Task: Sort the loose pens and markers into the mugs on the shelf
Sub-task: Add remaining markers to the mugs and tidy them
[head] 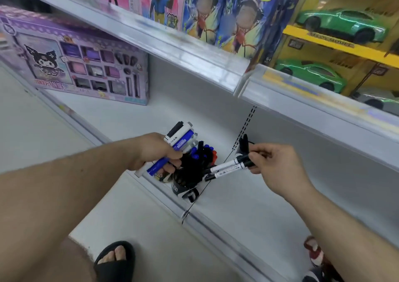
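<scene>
Where hands (155,150) overlap, mug (180,186) half hidden

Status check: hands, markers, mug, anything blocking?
Left hand grips marker bundle. Right hand pinches two black markers, tips toward the mug. Mug already crowded with pens.

The shelf (151,113) looks like smooth white painted metal with a glossy clear plastic strip along its front edge. The markers (228,167) have smooth plastic barrels, white with black caps; the bundled markers (183,137) look glossy blue and white. The purple box (75,65) is shiny printed cardboard. The toy cars (341,22) gleam metallic green.
</scene>
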Demonstrator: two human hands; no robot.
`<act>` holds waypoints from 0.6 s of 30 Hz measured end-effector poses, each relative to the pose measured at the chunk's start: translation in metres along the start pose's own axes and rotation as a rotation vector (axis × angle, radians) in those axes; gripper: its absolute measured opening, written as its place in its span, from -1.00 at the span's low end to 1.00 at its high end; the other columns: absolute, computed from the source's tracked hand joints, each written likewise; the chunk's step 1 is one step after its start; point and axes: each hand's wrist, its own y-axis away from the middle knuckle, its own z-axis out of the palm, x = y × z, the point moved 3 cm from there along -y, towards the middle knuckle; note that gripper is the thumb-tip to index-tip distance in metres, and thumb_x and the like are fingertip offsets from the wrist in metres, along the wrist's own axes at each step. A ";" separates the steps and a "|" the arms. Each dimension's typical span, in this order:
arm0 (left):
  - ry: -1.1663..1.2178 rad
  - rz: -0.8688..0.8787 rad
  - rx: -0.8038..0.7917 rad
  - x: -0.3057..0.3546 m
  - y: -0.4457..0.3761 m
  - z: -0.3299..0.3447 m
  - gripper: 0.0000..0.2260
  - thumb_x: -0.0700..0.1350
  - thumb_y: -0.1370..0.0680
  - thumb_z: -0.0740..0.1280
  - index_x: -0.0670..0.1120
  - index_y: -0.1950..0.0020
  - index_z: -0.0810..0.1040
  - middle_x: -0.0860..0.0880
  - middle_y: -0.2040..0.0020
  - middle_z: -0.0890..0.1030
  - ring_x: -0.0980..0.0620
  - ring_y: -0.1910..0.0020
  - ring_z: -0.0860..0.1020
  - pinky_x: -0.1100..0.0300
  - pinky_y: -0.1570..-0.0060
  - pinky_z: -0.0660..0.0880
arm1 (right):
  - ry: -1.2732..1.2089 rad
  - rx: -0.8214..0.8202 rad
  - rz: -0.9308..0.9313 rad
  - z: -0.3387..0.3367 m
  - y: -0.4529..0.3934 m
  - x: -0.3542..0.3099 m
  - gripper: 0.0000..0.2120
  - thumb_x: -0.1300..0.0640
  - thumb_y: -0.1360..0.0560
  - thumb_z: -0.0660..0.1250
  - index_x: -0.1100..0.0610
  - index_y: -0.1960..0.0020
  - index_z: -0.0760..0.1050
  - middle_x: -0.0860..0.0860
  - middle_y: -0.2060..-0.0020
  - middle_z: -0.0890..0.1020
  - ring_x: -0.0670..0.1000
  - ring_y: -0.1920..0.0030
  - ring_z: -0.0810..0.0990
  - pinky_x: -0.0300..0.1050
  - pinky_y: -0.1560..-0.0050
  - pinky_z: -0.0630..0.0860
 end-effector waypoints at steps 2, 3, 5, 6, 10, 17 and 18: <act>0.106 0.014 0.086 -0.002 -0.004 -0.018 -0.94 -0.20 -0.56 0.39 -0.18 0.01 0.57 -0.09 0.24 0.68 -0.05 0.28 0.62 0.17 0.35 0.52 | 0.153 0.011 -0.038 0.007 -0.009 0.006 -0.89 0.20 -0.54 0.36 0.04 0.04 0.64 -0.03 0.24 0.69 -0.02 0.26 0.69 -0.21 0.25 0.51; 0.149 0.023 0.113 -0.001 -0.005 -0.024 -0.93 -0.20 -0.56 0.39 -0.18 0.00 0.57 -0.09 0.24 0.68 -0.05 0.28 0.62 0.17 0.33 0.52 | 0.210 0.004 -0.070 0.015 -0.014 0.007 -0.89 0.18 -0.54 0.36 0.03 0.01 0.65 -0.02 0.22 0.69 -0.01 0.22 0.68 -0.26 0.27 0.46; 0.203 0.030 0.136 -0.001 -0.006 -0.030 -0.94 -0.19 -0.56 0.38 -0.17 0.00 0.57 -0.08 0.23 0.68 -0.04 0.28 0.62 0.17 0.31 0.53 | 0.298 -0.013 -0.169 0.037 -0.024 0.003 -0.89 0.17 -0.55 0.35 0.05 0.02 0.66 -0.01 0.22 0.67 -0.02 0.21 0.62 -0.38 0.30 0.38; 0.218 0.029 0.136 -0.001 -0.007 -0.031 -0.94 -0.19 -0.56 0.38 -0.16 0.00 0.57 -0.08 0.23 0.67 -0.03 0.29 0.61 0.16 0.31 0.54 | 0.337 -0.014 -0.228 0.049 -0.029 0.000 -0.89 0.17 -0.55 0.34 0.08 0.05 0.66 0.01 0.24 0.66 -0.01 0.23 0.59 -0.38 0.30 0.37; 0.241 0.035 0.119 -0.001 -0.011 -0.035 -0.93 -0.19 -0.56 0.39 -0.14 -0.02 0.57 -0.08 0.19 0.68 0.00 0.31 0.64 0.16 0.32 0.54 | 0.491 -0.019 -0.386 0.099 -0.051 -0.005 -0.86 0.18 -0.57 0.32 0.19 0.04 0.64 0.12 0.20 0.64 0.14 0.14 0.58 -0.11 0.14 0.41; 0.268 0.030 0.080 -0.003 -0.015 -0.046 -0.91 -0.16 -0.54 0.41 -0.12 -0.02 0.58 -0.08 0.14 0.70 -0.02 0.23 0.66 0.13 0.23 0.57 | 0.674 -0.119 -0.512 0.161 -0.078 0.001 -0.90 0.31 -0.52 0.29 0.22 0.16 0.54 0.10 0.26 0.56 0.21 0.25 0.55 -0.06 0.26 0.41; 0.264 0.023 0.077 -0.004 -0.015 -0.047 -0.91 -0.16 -0.54 0.41 -0.12 -0.02 0.58 -0.08 0.14 0.70 -0.02 0.23 0.66 0.13 0.23 0.57 | 0.684 -0.113 -0.523 0.165 -0.082 -0.001 -0.84 0.36 -0.48 0.29 0.18 0.23 0.48 0.06 0.32 0.49 0.18 0.31 0.49 -0.10 0.30 0.34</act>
